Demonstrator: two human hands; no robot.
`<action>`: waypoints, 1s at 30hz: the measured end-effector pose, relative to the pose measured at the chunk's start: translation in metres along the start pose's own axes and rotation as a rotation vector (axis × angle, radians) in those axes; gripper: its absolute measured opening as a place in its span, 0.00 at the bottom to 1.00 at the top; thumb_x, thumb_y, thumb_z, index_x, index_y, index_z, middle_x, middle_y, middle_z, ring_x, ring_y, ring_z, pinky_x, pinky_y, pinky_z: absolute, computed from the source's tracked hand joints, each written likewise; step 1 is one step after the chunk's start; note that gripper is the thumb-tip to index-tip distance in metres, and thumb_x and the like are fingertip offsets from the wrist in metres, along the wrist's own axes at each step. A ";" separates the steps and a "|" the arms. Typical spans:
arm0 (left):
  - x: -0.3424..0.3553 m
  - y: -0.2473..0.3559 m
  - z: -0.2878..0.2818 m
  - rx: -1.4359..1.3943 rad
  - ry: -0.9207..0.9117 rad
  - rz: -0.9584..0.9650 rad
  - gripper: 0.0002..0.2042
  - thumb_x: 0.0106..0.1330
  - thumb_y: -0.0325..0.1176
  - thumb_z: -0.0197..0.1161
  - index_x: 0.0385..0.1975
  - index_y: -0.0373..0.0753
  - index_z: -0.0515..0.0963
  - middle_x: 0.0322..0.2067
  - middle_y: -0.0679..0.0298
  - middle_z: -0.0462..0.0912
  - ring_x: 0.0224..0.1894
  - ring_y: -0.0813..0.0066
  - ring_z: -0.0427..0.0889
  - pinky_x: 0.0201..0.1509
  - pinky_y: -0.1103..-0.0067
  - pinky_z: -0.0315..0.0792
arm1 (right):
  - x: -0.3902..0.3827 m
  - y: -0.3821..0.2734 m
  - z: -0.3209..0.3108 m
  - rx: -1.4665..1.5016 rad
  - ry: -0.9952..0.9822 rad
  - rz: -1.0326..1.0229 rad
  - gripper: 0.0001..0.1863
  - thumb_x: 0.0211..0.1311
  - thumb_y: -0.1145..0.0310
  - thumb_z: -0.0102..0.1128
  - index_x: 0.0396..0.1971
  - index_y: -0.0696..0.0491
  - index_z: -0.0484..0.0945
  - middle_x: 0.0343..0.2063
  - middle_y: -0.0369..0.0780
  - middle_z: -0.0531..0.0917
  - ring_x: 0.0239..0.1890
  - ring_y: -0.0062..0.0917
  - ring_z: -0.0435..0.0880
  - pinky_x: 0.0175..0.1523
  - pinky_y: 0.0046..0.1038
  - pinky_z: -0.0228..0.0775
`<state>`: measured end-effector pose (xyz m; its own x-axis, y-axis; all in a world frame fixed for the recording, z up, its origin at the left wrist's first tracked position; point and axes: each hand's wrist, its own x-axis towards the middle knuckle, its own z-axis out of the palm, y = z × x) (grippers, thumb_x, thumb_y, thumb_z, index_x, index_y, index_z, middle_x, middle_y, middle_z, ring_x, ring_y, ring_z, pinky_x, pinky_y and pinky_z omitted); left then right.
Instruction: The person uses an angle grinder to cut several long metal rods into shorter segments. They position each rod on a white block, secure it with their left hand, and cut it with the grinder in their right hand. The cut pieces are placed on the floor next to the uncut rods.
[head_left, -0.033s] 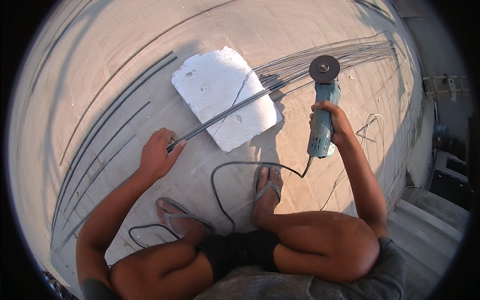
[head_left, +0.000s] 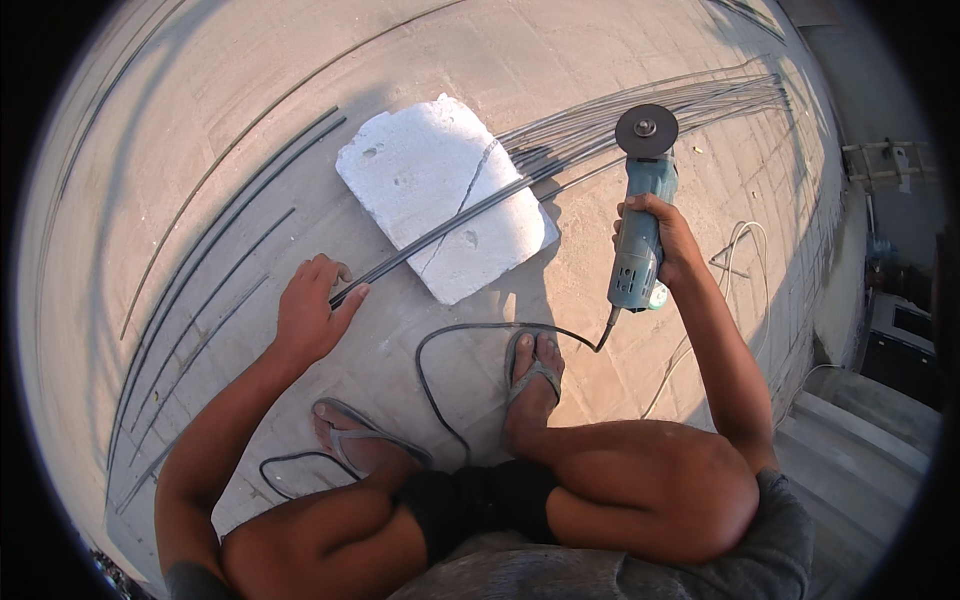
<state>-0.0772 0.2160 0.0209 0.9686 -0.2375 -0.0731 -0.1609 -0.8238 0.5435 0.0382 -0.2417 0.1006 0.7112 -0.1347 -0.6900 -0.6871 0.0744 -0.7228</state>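
Observation:
My left hand (head_left: 312,308) is closed round the near ends of a small bunch of metal rods (head_left: 428,240). The rods lie slantwise across a white block (head_left: 400,180) with a rough, chipped rim and a dark line over its top. In my right hand (head_left: 668,232) is a teal angle grinder (head_left: 637,245), held by its body with the dark cutting disc (head_left: 646,132) at the far end. The disc is apart from the rods, to the right of the block. Whether it spins I cannot tell.
The grinder's black cord (head_left: 425,360) loops on the paved floor near my feet. Many long rods (head_left: 690,100) fan out beyond the block, and several more (head_left: 215,220) lie at the left. A pale cable (head_left: 765,262) lies at the right, by concrete steps (head_left: 850,430).
The whole view has shifted slightly. My hands keep their hold on the rods and the grinder; little else differs.

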 end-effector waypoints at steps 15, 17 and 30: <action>0.084 0.188 -0.035 -0.431 -0.020 0.572 0.23 0.56 0.39 0.82 0.46 0.37 0.78 0.43 0.56 0.81 0.41 0.59 0.84 0.44 0.68 0.80 | -0.045 -0.019 0.073 0.518 -0.125 -0.066 0.18 0.61 0.61 0.68 0.44 0.57 0.76 0.33 0.42 0.82 0.34 0.33 0.86 0.45 0.38 0.85; 0.085 0.193 -0.038 -0.324 -0.044 0.602 0.23 0.55 0.39 0.82 0.44 0.37 0.77 0.42 0.56 0.80 0.41 0.59 0.85 0.43 0.68 0.80 | -0.050 -0.016 0.083 0.502 -0.157 -0.085 0.15 0.63 0.62 0.65 0.41 0.57 0.76 0.31 0.42 0.82 0.32 0.31 0.85 0.45 0.38 0.84; 0.076 0.192 -0.051 0.184 0.192 0.995 0.20 0.57 0.42 0.81 0.37 0.34 0.83 0.37 0.57 0.87 0.37 0.63 0.90 0.40 0.74 0.86 | -0.054 -0.003 0.085 0.599 -0.189 0.031 0.13 0.63 0.63 0.67 0.42 0.54 0.79 0.34 0.42 0.83 0.35 0.29 0.86 0.45 0.36 0.82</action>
<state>-0.0250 0.0662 0.1619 0.3923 -0.7824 0.4837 -0.9177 -0.3689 0.1477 0.0147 -0.1507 0.1370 0.7441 0.0494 -0.6662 -0.5439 0.6238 -0.5612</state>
